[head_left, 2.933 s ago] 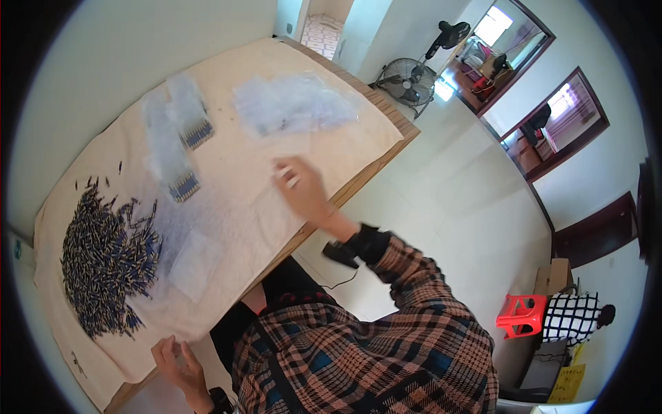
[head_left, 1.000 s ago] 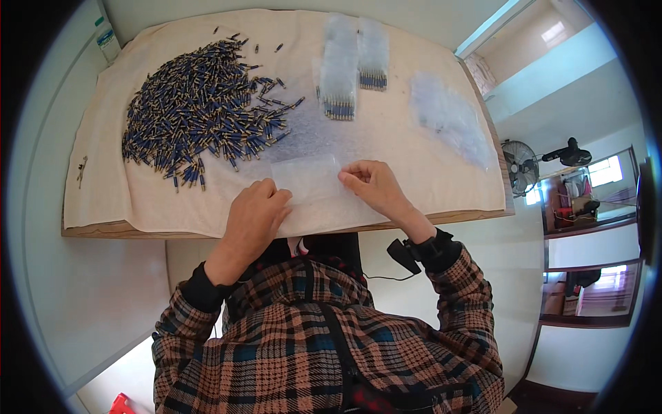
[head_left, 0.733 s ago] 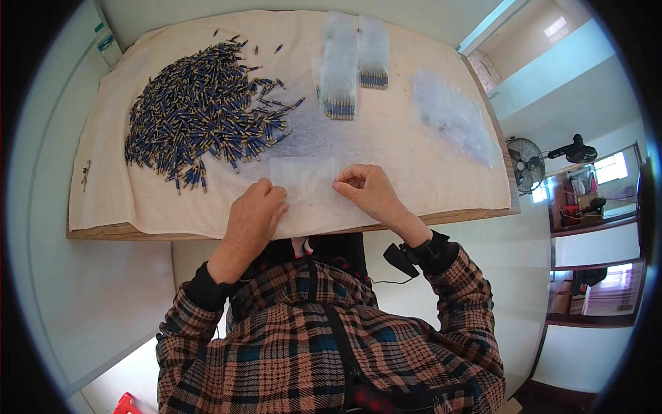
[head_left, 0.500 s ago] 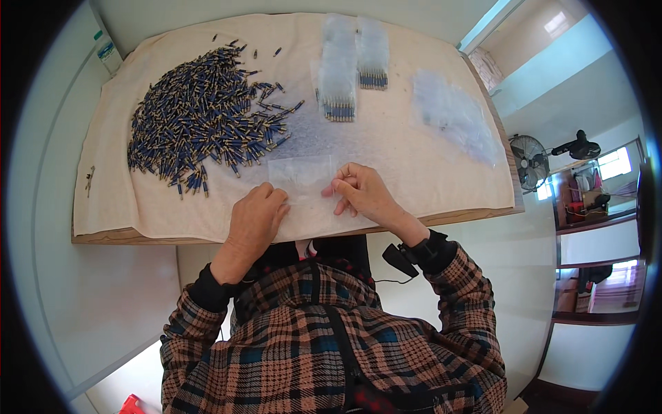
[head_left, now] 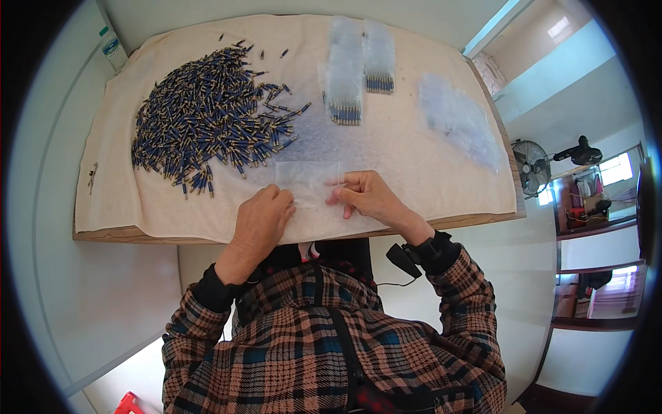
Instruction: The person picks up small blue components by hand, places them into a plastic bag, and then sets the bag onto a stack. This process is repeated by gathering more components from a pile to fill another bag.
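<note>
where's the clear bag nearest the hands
In the head view, the clear bag is front-centre over the cloth, between the left hand and right hand.

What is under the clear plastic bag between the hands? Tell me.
Cream cloth shows through the clear plastic bag. The left hand covers its near left corner, hiding anything beneath. Whether fingertips of the right hand reach under its right edge, I cannot tell.
</note>
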Motion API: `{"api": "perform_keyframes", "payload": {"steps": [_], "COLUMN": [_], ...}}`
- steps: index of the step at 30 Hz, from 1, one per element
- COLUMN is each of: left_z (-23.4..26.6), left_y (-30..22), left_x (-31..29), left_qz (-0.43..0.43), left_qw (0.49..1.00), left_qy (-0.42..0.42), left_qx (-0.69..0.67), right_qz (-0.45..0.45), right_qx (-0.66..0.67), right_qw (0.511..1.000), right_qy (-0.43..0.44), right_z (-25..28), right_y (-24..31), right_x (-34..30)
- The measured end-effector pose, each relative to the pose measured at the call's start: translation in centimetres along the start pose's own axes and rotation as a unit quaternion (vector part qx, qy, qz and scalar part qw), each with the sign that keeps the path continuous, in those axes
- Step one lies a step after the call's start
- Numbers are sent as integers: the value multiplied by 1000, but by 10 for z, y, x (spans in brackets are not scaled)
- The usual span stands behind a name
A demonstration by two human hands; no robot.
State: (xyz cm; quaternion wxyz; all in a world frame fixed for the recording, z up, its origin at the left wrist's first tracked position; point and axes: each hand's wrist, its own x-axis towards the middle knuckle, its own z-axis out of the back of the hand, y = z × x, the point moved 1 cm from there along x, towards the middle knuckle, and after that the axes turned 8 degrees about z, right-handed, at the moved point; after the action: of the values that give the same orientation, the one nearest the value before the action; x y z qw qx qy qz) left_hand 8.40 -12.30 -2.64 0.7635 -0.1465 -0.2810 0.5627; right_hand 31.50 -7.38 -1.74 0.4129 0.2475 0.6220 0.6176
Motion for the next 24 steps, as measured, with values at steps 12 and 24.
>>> {"api": "perform_keyframes", "payload": {"steps": [12, 24], "left_z": [-3, 30], "left_y": [3, 33], "left_x": [-8, -5], "left_qz": [-3, -1], "left_qw": [1000, 995], "left_qy": [-11, -61], "left_qx": [3, -82], "right_qz": [-1, 122], "right_qx": [12, -111], "right_qw": [999, 982], "right_qy": [-49, -95], "right_z": [-2, -9], "right_y": [-2, 67], "right_x": [-8, 17]}}
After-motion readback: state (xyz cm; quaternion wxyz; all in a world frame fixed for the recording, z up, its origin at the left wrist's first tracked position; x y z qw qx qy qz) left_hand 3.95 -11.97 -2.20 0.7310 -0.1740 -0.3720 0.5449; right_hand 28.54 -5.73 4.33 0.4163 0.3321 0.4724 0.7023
